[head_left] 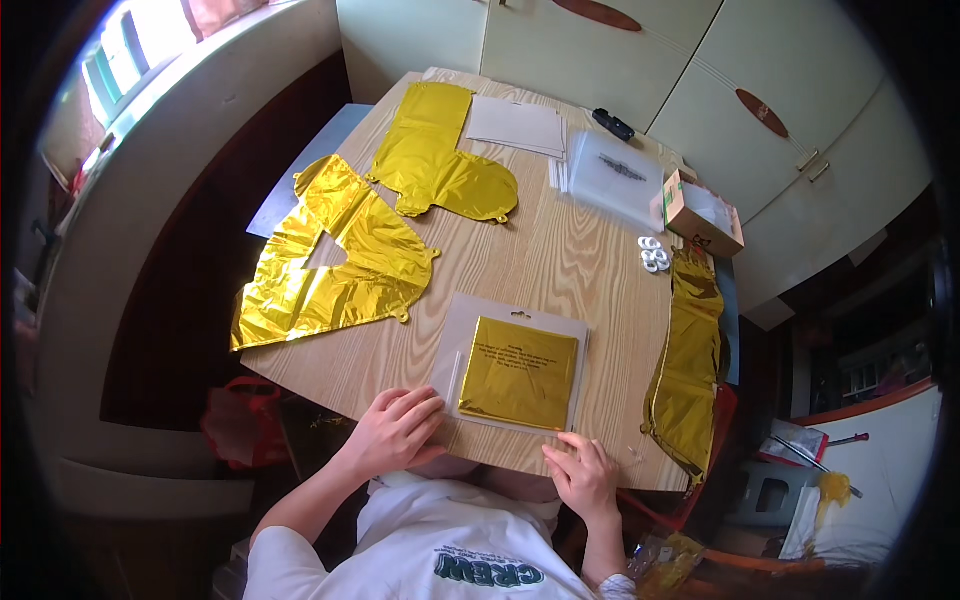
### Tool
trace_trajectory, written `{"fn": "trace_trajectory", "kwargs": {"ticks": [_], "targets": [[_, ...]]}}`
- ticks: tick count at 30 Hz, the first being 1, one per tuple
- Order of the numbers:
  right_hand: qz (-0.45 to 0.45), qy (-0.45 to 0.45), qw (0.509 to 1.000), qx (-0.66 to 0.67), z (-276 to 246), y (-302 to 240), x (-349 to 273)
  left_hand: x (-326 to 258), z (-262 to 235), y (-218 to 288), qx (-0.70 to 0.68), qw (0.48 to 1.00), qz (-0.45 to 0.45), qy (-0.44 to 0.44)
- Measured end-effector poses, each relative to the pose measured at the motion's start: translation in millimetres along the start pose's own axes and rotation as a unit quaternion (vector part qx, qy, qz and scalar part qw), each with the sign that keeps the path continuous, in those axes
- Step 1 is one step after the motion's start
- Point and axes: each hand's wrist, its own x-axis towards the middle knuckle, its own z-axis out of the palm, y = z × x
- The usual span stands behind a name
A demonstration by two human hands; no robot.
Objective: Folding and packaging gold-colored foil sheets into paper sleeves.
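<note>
Have left hand (405, 428) and right hand (586, 478) at lower corners of clear packet (456, 328) on wood-grain table (555, 260); cannot tell whether gripping. See folded gold foil (518, 385) inside, pale film (707, 207) in cardboard box (688, 224).

Pretty roomy straight past the flat package (518, 370)
Could slide up the tabletop (545, 260) there, but would snag on shiny foil (385, 260) ahead of the left hand (402, 428) or a gold strip (688, 350) outward of the right hand (585, 477).
</note>
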Motion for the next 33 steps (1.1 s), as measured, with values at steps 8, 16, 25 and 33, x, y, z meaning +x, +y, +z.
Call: {"fn": "trace_trajectory", "kwargs": {"ticks": [8, 16, 25, 33], "targets": [[-0.017, 0.016, 1.000, -0.019, 1.6, 0.9, 0.3, -2.8, 0.9, 5.8, 0.009, 1.000, -0.007, 0.013], [-0.005, 0.015, 1.000, -0.007, 2.3, -0.6, -1.3, -4.0, 3.9, 6.6, 0.017, 1.000, -0.014, 0.019], [-0.029, 0.013, 0.998, -0.047, -3.6, 4.7, 1.2, -3.8, -5.7, 2.4, -0.003, 0.999, -0.017, -0.027], [-0.048, -0.076, 0.991, -0.101, -19.3, 19.0, 3.0, -8.1, -7.3, -3.0, 0.007, 1.000, 0.019, -0.022]]}}
